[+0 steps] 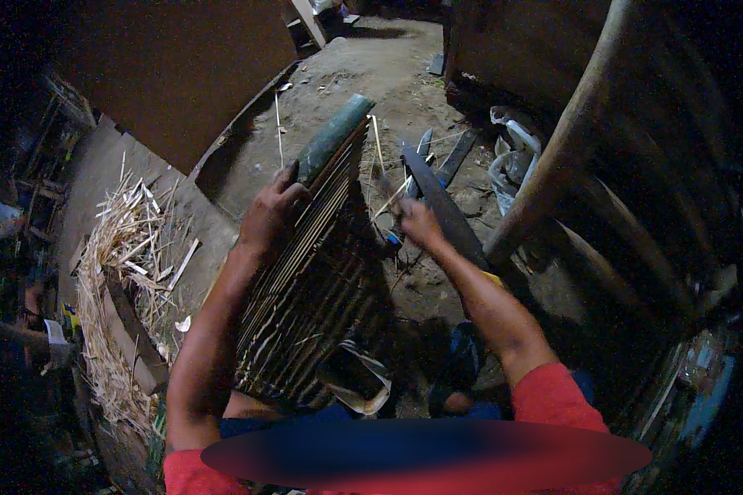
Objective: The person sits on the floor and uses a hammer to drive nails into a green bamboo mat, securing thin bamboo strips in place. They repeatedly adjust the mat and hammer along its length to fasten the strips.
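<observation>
My left hand (271,213) grips the upper edge of a split bamboo piece (322,264), a flattened sheet of many thin slats that leans toward me over my lap. Its green outer end (333,136) points away from me. My right hand (417,224) is closed around the handle of a long dark blade (442,206) held just right of the bamboo, with the blade pointing away over the dirt ground.
A heap of pale bamboo shavings and strips (128,272) lies to my left. A thick wooden pole (557,148) slants up on the right, with white plastic bags (512,157) behind it. More flat blades (454,157) lie on the ground ahead.
</observation>
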A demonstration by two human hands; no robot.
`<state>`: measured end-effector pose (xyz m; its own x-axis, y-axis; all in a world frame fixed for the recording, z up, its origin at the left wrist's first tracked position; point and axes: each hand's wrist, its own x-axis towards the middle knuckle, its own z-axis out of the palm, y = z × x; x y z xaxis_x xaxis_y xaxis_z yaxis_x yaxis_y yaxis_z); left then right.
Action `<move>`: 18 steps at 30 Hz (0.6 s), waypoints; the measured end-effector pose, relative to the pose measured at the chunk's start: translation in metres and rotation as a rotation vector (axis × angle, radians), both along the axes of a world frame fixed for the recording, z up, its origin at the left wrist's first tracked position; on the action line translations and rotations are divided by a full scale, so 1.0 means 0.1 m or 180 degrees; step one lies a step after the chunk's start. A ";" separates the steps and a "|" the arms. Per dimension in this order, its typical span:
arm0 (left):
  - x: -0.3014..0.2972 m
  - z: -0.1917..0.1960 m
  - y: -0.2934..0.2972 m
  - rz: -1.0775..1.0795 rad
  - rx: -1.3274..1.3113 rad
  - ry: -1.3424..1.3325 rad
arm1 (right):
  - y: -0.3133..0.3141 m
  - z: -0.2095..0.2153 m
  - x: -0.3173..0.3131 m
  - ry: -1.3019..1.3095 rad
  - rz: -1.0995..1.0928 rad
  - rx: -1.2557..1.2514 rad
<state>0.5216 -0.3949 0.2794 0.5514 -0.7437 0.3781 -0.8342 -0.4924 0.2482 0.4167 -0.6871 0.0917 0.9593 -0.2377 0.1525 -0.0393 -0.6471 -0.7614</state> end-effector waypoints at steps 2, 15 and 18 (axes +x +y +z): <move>-0.09 -0.01 -0.03 0.0112 0.0081 -0.0141 | -0.16 0.49 0.42 -0.0180 -0.0253 0.1020; -0.22 0.20 -0.23 0.0170 0.0207 -0.0093 | -0.13 1.29 1.37 -0.0712 0.0100 0.1970; -0.21 0.24 -0.31 -0.0024 0.0369 -0.0149 | -0.15 1.32 1.44 -0.0668 0.0203 0.2446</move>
<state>0.5009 -0.4257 0.3035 0.5295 -0.7879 0.3144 -0.8473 -0.5093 0.1508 0.5604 -0.7026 0.2234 0.9440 -0.2953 0.1472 0.1738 0.0658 -0.9826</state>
